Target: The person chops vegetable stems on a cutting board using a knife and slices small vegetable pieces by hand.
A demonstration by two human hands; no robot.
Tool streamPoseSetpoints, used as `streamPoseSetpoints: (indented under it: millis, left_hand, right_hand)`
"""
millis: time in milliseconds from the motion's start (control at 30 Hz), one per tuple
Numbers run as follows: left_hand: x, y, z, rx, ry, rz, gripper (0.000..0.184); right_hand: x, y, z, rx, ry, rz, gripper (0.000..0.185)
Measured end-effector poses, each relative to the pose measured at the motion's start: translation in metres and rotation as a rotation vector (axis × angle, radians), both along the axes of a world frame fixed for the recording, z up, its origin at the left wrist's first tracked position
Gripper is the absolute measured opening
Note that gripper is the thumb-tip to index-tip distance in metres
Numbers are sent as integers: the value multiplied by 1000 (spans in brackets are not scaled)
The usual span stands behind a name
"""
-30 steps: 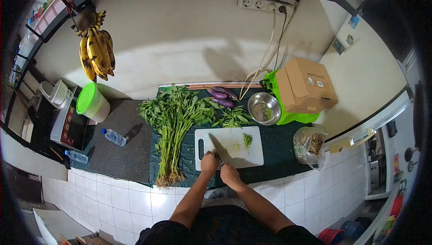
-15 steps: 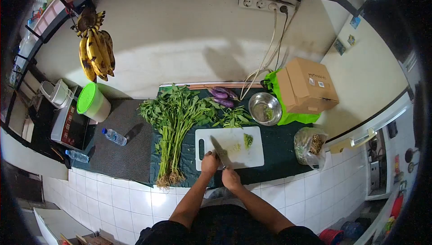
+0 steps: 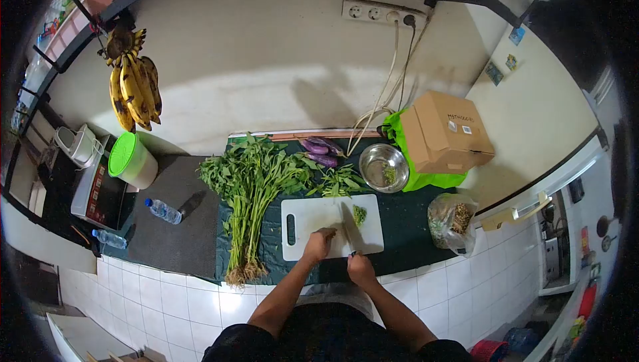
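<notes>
A white cutting board (image 3: 303,227) lies in front of me on a dark green sheet. My right hand (image 3: 361,271) is wrapped round the handle of a kitchen knife (image 3: 347,224) at the board's near edge. The blade points away from me across the board, close to a small pile of chopped green pieces (image 3: 359,215). Over the left half of the board is my left hand (image 3: 319,245), its fingers curled together; whatever they hold, if anything, is hidden.
Long-stemmed leafy greens (image 3: 249,209) lie left of the board, with cut leaves (image 3: 336,181) and purple eggplants (image 3: 321,152) behind it. A steel bowl (image 3: 384,168), cardboard box (image 3: 447,132) and plastic bag (image 3: 454,223) stand right. A water bottle (image 3: 164,211) lies left.
The knife and my right hand have moved right, away from my left hand, bringing the blade near the chopped pile. My left hand has shifted slightly right on the board.
</notes>
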State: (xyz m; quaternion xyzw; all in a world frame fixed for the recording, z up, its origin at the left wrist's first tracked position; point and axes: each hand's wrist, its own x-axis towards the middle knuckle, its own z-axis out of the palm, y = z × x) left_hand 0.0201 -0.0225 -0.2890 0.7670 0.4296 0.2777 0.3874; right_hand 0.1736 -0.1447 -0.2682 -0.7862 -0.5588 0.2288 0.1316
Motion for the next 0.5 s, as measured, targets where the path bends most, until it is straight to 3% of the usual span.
streamPoseSetpoints:
  millis: [100, 167, 233, 300, 500]
  left_hand:
    - [-8, 24, 11, -179, -193, 190, 28]
    - [-22, 45, 14, -110, -95, 205, 25]
    - [-29, 60, 14, -74, -70, 294, 21]
    - [-24, 69, 16, -62, -15, 260, 22]
    - [18, 104, 1, 58, 120, 95, 23]
  right_hand:
    - [3, -8, 21, -79, -107, 74, 35]
    - [4, -12, 33, -291, 16, 123, 41]
    - [12, -21, 17, -311, 54, 176, 44]
    - [17, -23, 14, -326, 85, 232, 46]
    - [40, -15, 10, -249, 53, 37, 37]
